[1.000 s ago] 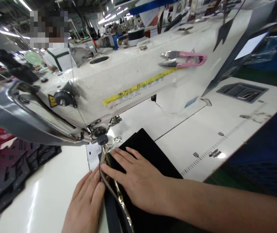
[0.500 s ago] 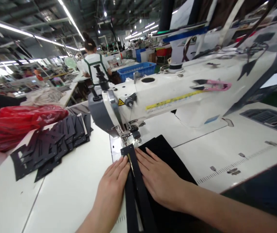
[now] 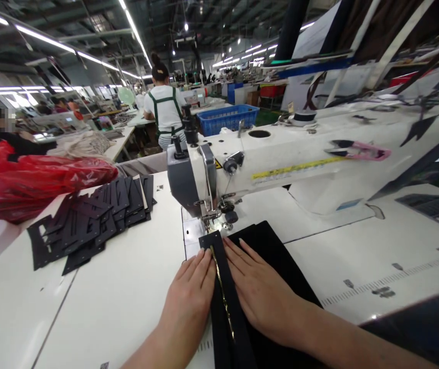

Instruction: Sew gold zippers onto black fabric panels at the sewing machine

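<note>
A long black strip (image 3: 231,287) with a gold zipper (image 3: 222,289) down its middle lies over a larger black piece (image 3: 276,261). Its far end is just before the needle area of a white sewing machine (image 3: 299,151). My left hand (image 3: 190,297) rests flat on the strip's left edge, its fingers stretched out side by side. On the right side, my right hand (image 3: 259,287) lies flat with outstretched fingers, pressing the strip and the black piece. The fingertips of both hands are close to the presser foot (image 3: 213,220).
Left on the table is a heap of black cut pieces (image 3: 92,220), beside a red plastic bag (image 3: 42,177). Pink-handled snips (image 3: 365,151) lie on the machine arm. Behind are a blue basket (image 3: 227,119) and a person (image 3: 165,110) seen from behind.
The view has shifted, so the scene sits further right. More of the gold zipper shows between my hands. Both hands remain flat at the strip's sides.
</note>
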Tool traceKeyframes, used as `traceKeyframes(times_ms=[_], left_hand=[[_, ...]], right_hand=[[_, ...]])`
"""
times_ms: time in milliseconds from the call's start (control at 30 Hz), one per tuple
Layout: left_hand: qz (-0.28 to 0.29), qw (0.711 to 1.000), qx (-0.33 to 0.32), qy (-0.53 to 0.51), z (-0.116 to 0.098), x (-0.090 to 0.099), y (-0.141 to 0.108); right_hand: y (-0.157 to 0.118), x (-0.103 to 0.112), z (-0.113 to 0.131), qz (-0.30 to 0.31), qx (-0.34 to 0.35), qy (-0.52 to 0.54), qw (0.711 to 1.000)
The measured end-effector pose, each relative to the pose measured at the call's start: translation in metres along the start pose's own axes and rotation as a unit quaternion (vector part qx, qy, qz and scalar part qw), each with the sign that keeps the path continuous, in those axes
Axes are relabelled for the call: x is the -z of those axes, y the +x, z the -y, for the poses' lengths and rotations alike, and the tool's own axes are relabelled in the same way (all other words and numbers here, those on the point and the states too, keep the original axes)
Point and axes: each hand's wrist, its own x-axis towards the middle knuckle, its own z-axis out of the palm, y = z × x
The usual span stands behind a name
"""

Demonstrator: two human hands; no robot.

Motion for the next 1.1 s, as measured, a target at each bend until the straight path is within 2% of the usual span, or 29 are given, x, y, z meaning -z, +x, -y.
traceKeyframes(times_ms=[200,400,667,833,933,1100], left_hand=[[-0.017,1.0,0.014,-0.003,0.007,-0.008,0.011],[-0.01,0.999,0.037,-0.037,0.018,-0.016,0.027],[0.017,0.999,0.032,-0.024,0.024,-0.021,0.025],[-0.004,1.0,0.026,-0.01,0.026,-0.021,0.026],[-0.014,0.999,0.016,-0.029,0.029,-0.021,0.026],[0.0,0.999,0.006,-0.045,0.032,-0.018,0.025]], right_hand=[[0.009,-0.006,-0.01,-0.015,0.002,-0.019,1.0],[0.025,-0.006,-0.025,-0.021,-0.003,-0.017,1.0],[0.027,-0.009,-0.03,-0.023,0.007,-0.008,1.0],[0.029,-0.007,-0.027,-0.034,-0.035,0.014,0.999],[0.034,-0.003,-0.026,-0.015,-0.053,0.03,0.998],[0.036,0.001,-0.026,-0.01,-0.069,0.055,0.996]])
